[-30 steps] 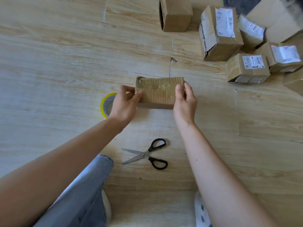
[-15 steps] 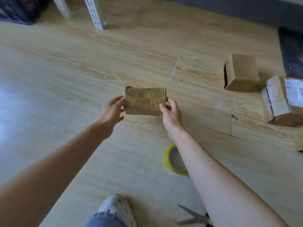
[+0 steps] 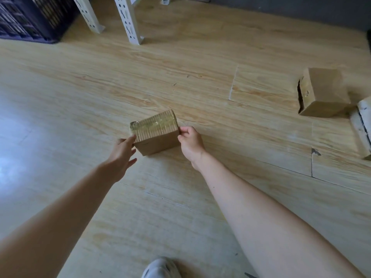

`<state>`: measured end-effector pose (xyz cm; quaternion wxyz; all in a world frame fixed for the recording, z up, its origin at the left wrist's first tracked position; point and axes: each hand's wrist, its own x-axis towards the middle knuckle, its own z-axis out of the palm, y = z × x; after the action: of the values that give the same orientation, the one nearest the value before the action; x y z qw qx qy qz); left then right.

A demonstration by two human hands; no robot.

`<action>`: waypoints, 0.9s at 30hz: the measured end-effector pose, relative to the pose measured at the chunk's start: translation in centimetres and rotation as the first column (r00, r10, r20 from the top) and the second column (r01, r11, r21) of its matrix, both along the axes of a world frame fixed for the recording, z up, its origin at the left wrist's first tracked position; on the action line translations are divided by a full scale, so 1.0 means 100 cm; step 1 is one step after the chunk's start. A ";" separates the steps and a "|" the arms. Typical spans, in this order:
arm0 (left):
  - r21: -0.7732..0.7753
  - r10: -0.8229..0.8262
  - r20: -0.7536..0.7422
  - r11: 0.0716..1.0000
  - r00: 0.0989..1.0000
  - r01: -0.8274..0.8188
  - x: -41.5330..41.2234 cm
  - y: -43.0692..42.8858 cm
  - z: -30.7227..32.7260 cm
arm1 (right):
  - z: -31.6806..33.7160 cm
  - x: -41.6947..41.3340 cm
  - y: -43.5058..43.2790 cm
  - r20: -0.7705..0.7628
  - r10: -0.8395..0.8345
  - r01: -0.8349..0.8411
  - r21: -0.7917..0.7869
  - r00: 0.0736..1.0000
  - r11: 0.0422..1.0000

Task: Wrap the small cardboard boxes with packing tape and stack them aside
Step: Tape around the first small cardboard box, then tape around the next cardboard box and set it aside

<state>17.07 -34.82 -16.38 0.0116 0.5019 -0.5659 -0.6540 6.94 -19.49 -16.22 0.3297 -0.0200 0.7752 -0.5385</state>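
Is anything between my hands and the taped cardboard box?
Nothing visible. The left hand touches the left side of the tape-wrapped brown cardboard box, the right hand holds its right edge; only bare wooden floor lies around it.

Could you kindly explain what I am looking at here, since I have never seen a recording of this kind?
There is no machine here: a person works with bare hands, and the one camera sits on their head, looking forward and down, so both forearms reach in from below. The left hand lies with straight fingers against the left side of a small cardboard box, whose top shines with tape; the right hand curls its fingers at the box's top right edge. The box seems to rest on the wooden floor. To the right lies another box; at the back stand white rack legs and a dark crate. A shoe shows at the bottom.
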 end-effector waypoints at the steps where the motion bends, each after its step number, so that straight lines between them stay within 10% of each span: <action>1: -0.029 -0.008 0.008 1.000 1.000 0.008 0.001 0.003 0.000 | 0.003 0.001 0.003 -0.005 0.030 -0.030 0.003 1.000 1.000; 9: -0.599 -0.280 -0.092 0.782 0.956 0.172 -0.017 0.068 0.040 | 0.049 -0.014 0.093 -0.083 -0.011 0.015 0.047 0.997 0.999; 27: -0.065 -0.586 -0.141 0.809 0.798 0.584 -0.246 0.319 0.024 | 0.024 -0.156 0.364 -0.178 -0.386 0.407 0.102 0.905 0.908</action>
<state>-7.52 -2.92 -13.94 -0.1424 0.2505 -0.6964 -0.6573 -8.70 16.88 -13.86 0.1529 0.1192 0.8210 -0.5369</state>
